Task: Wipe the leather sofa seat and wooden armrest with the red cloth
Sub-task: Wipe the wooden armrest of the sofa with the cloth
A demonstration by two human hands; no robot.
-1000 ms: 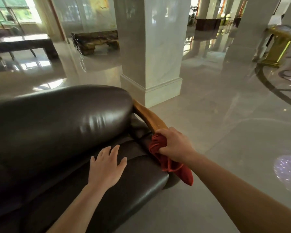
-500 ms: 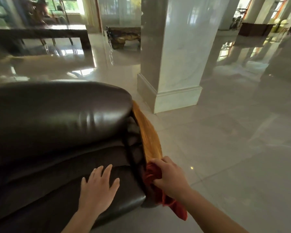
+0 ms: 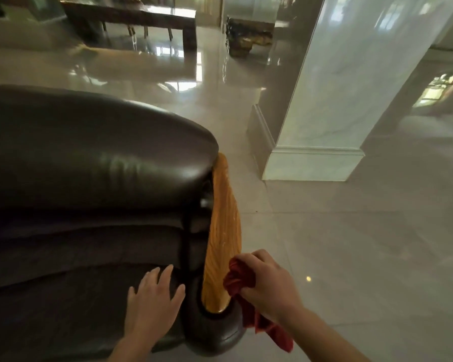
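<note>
A dark brown leather sofa (image 3: 89,165) fills the left half of the view, its seat (image 3: 63,296) at the lower left. A light wooden armrest (image 3: 221,231) runs along its right side. My right hand (image 3: 270,286) grips the red cloth (image 3: 237,279) and presses it against the near right edge of the armrest; the cloth's loose end (image 3: 277,335) hangs below my wrist. My left hand (image 3: 153,304) lies flat on the seat with fingers spread, just left of the armrest.
A white marble pillar (image 3: 351,100) with a stepped base stands on the glossy tiled floor (image 3: 351,244) to the right. A dark long table (image 3: 131,19) and a carved wooden bench (image 3: 249,35) stand at the back.
The view has shifted right and closer over the sofa's end, showing the armrest's full length. My right hand with the cloth has slid to the armrest's near end. My left hand stays on the seat.
</note>
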